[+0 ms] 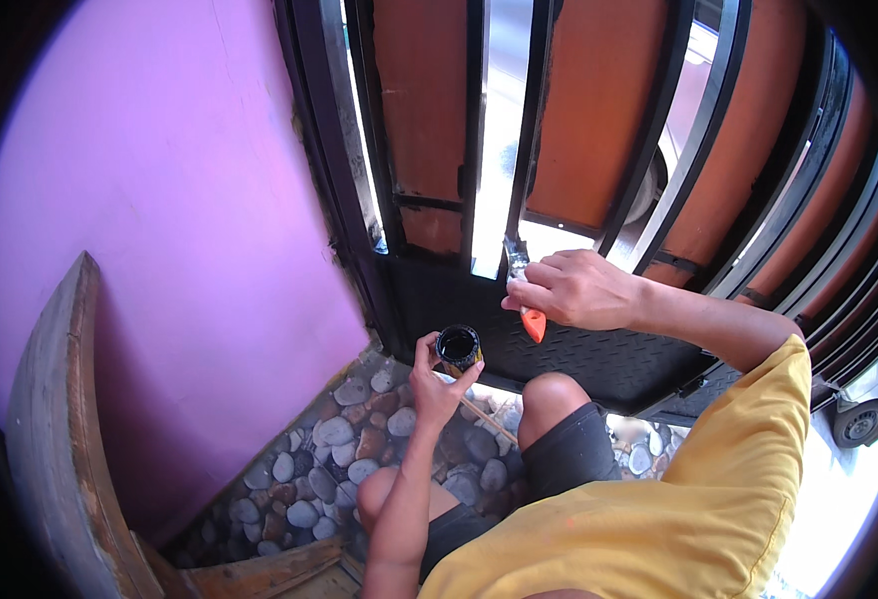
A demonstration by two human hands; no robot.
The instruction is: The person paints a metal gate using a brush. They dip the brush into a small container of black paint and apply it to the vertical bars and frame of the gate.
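Note:
A small open can of black paint (pixel 459 344) sits in my left hand (pixel 437 384), the fingers and thumb wrapped round its sides. Dark drips coat its rim. My right hand (pixel 574 290) grips a paintbrush (pixel 533 324) by its orange handle, with the bristle end pointing up and away from me. The paint-smeared bristles touch or nearly touch a black upright bar of the gate (pixel 529 130), near its lower end; I cannot tell which. Beneath my right hand is the gate's black, textured lower panel (pixel 539 359).
A purple wall (pixel 169 200) rises on the left, with a curved wooden piece (pixel 79 399) before it. Rounded stones (pixel 334 434) cover the ground around my knees. A thin stick (pixel 489 419) shows below the can. Through the gate's right side a vehicle wheel (pixel 862 423) appears.

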